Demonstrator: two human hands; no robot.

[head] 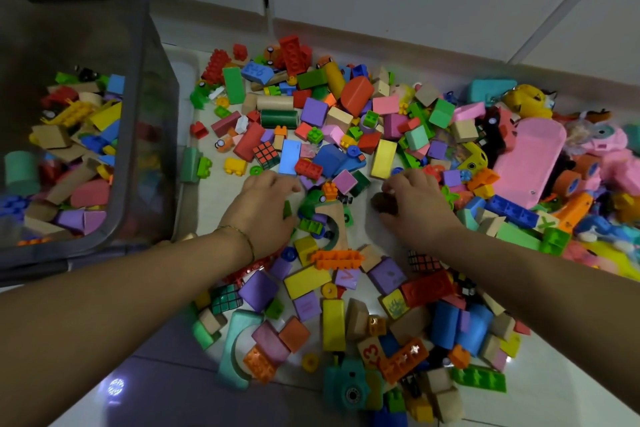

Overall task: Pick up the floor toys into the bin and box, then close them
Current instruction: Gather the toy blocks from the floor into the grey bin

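Mid-frame, your left hand [263, 208] curls over floor blocks [307, 279] — grip can't be told. Your right hand [415, 204] pinches a brown piece [381, 202]. Grey bin [136, 87] at upper left — part-filled.

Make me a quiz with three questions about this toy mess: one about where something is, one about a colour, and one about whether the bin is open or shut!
1. Where is the grey bin?
A. Left of the toy pile
B. Right of the toy pile
C. On top of the toy pile

2. What colour is the toy camera near the bottom of the picture?
A. Red
B. Teal
C. White

3. How is the bin?
A. Shut with a lid
B. Open and empty
C. Open with blocks inside

Answers:
1 A: it stands at the left edge, beside the pile.
2 B: its body is teal around a dark lens.
3 C: no lid covers it, and coloured blocks lie inside.
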